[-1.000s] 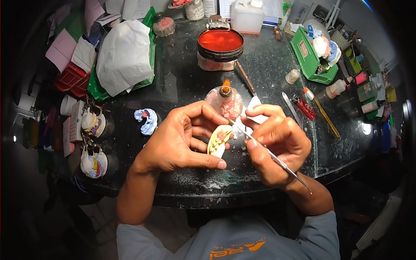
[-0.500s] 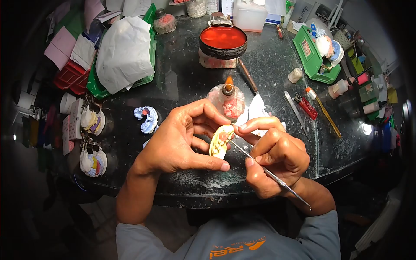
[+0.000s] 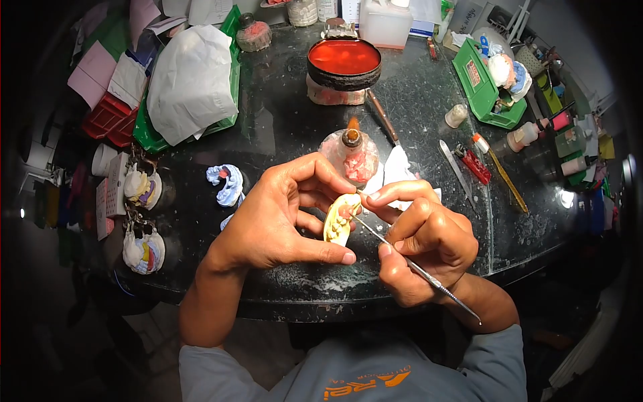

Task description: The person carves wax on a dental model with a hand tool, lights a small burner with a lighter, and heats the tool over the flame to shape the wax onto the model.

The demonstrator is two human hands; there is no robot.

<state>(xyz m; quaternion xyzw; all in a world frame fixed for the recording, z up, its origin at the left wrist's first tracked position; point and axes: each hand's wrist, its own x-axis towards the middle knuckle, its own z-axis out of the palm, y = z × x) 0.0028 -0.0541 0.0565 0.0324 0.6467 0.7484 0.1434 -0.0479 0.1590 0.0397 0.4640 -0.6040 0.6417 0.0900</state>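
Note:
Between the thumb and fingers of my left hand (image 3: 278, 218) is a small yellowish dental cast (image 3: 339, 221) with a pink patch on its inner side. My right hand (image 3: 429, 238) pinches a thin metal dental carver (image 3: 429, 276) like a pen. The carver's tip meets the cast near the pink patch, and its other, hooked end points down toward my right forearm. My right fingertips come close to the cast's upper end. Just beyond my hands a spirit burner (image 3: 350, 157) with pink stains burns with an orange flame.
Behind the burner a round pan of red wax (image 3: 345, 59) rests on a stand, a wax knife (image 3: 383, 117) leaning by it. Articulated casts (image 3: 143, 248) and a blue-white cast (image 3: 226, 185) lie left. A scalpel-like blade (image 3: 457, 173), red lighter (image 3: 473, 166) and brush (image 3: 501, 174) lie right, below a green bin (image 3: 479, 94).
Both hands hold almost the same pose, with the carver's tip still at the cast. The view has shifted very slightly.

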